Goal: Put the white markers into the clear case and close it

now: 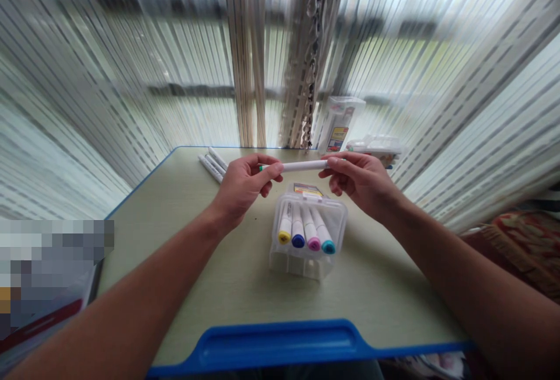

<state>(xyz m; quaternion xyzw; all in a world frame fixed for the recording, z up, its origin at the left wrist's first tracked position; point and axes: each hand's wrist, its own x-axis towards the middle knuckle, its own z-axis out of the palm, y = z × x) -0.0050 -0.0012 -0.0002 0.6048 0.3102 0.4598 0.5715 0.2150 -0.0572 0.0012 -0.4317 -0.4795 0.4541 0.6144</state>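
A white marker [305,166] with green ends lies level between my two hands, above the far part of the table. My left hand [247,184] pinches one end, where a bit of green shows past the fingers. At the other end my right hand [361,178] grips it between thumb and fingers. Below them stands a clear plastic marker case [280,260], tilted toward me. Several white markers [310,229] rest in it, with yellow, blue, pink and teal ends facing me.
More white markers [213,165] lie at the table's far left. An upright clear box [339,126] and another clear case [376,145] stand at the back right. The pale table [210,286] has a blue front rim [280,339]. String curtains [175,47] hang behind.
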